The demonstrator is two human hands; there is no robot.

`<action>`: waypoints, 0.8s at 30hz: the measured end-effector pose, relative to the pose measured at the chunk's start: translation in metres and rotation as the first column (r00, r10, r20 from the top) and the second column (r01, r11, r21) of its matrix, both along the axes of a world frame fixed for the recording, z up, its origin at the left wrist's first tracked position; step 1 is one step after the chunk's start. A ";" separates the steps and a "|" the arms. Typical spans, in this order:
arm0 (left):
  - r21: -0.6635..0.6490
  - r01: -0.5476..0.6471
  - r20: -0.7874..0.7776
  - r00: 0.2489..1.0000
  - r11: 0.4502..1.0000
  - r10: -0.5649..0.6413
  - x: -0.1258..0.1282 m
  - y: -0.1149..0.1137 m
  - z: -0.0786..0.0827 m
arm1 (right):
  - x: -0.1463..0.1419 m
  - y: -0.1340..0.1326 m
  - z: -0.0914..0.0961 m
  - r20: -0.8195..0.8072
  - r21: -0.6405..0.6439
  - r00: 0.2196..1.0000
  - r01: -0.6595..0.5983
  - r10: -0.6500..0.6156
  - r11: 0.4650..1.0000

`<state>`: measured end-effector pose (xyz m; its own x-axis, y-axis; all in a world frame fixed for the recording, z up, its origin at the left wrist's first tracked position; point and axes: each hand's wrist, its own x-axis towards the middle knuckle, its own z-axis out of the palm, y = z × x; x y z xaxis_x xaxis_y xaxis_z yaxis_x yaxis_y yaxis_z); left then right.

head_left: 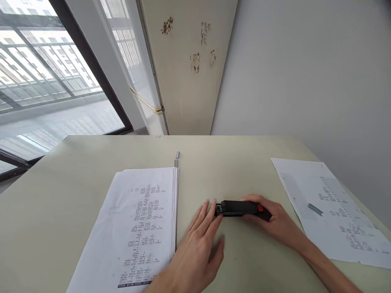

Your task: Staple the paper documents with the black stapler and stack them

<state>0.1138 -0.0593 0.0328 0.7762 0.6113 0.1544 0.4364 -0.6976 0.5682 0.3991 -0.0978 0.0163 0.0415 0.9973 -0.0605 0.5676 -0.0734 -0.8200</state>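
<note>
A black stapler with a red part near its rear lies on the table in front of me. My right hand is closed around its rear end, thumb and fingers on opposite long sides. At the stapler's front end, my left hand has its fingers stretched out, with the tips touching or very near the metal nose. The left thumb stands apart from the fingers. To the left of that hand is a thick stack of printed paper.
A printed sheet lies at the right with a small grey strip, seemingly staples, on it. Similar grey strips sit by the stack's far corner. Beyond the table stand a stained cabinet, a wall and a window.
</note>
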 end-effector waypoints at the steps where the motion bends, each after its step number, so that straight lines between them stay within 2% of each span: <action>1: -0.005 -0.010 0.000 1.000 1.000 0.010 0.000 -0.001 0.000 | 0.000 0.000 0.000 -0.001 -0.005 1.000 0.000 0.000 1.000; 7: -0.052 -0.012 0.039 0.999 0.999 0.014 -0.004 -0.006 0.001 | 0.000 0.000 -0.001 -0.003 -0.005 1.000 0.001 -0.001 1.000; 12: -0.035 0.013 0.011 1.000 0.999 -0.013 -0.001 -0.007 0.000 | -0.001 0.000 -0.001 -0.005 -0.013 1.000 0.006 -0.006 1.000; 17: -0.017 0.025 0.004 1.000 1.000 -0.025 -0.007 -0.008 0.009 | 0.000 -0.001 0.000 -0.002 -0.023 1.000 -0.012 0.012 1.000; 21: 0.049 -0.008 -0.028 1.000 0.999 0.009 -0.034 0.011 0.016 | 0.001 -0.004 0.000 0.006 -0.032 1.000 -0.014 0.014 0.999; 24: 0.205 -0.169 -0.045 0.982 0.964 0.182 -0.075 0.039 0.013 | 0.001 -0.005 -0.002 0.015 -0.022 1.000 -0.012 0.013 1.000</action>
